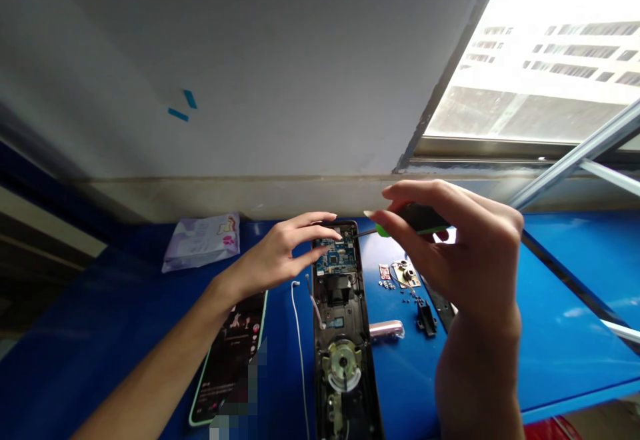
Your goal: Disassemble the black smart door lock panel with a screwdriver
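A long black device casing (356, 320) lies open before me, with a blue circuit board (336, 261) at its far end and a round metal part lower down. My left hand (295, 243) rests over the board from the left, fingers stretched out and apart, fingertips at the board's surface. My right hand (450, 240) is closed around a black and green screwdriver (417, 219). Its thin shaft points left and reaches the right edge of the board. Whether the tip sits in a screw is too small to tell.
Small screws (386, 285), a small board with a round part (406, 273) and a black plastic piece (426, 319) lie right of the casing. A phone (233, 353), a white cable (300, 353) and a lilac packet (203, 243) are left. Metal bars (575, 153) cross at right.
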The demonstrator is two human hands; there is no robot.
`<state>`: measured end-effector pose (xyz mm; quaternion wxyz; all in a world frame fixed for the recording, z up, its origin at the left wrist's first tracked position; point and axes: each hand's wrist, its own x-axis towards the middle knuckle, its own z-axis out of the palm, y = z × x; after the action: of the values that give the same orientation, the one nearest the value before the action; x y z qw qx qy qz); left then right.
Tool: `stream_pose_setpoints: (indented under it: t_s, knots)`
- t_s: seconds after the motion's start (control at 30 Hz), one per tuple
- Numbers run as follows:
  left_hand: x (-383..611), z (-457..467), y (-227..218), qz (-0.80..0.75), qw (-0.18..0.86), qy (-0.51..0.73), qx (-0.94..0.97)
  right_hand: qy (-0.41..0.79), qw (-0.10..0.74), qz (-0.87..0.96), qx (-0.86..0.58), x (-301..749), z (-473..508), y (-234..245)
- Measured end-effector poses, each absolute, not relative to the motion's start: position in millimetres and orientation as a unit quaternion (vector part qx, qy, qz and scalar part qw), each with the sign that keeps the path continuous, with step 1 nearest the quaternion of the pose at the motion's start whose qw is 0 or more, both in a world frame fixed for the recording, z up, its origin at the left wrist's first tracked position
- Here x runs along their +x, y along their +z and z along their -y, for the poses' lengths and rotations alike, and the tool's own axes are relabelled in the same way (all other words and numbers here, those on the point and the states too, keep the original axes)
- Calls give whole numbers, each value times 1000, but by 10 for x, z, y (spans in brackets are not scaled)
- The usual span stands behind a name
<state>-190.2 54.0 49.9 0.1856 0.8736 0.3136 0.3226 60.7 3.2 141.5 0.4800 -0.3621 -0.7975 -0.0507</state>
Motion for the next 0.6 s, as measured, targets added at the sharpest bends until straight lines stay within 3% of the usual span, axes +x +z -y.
stream_pose_setpoints:
  t_s: [0.6]
  knots:
    - [-1894,-539,501,-320,182,319,874,-14,473,801,-366,602,-36,1401]
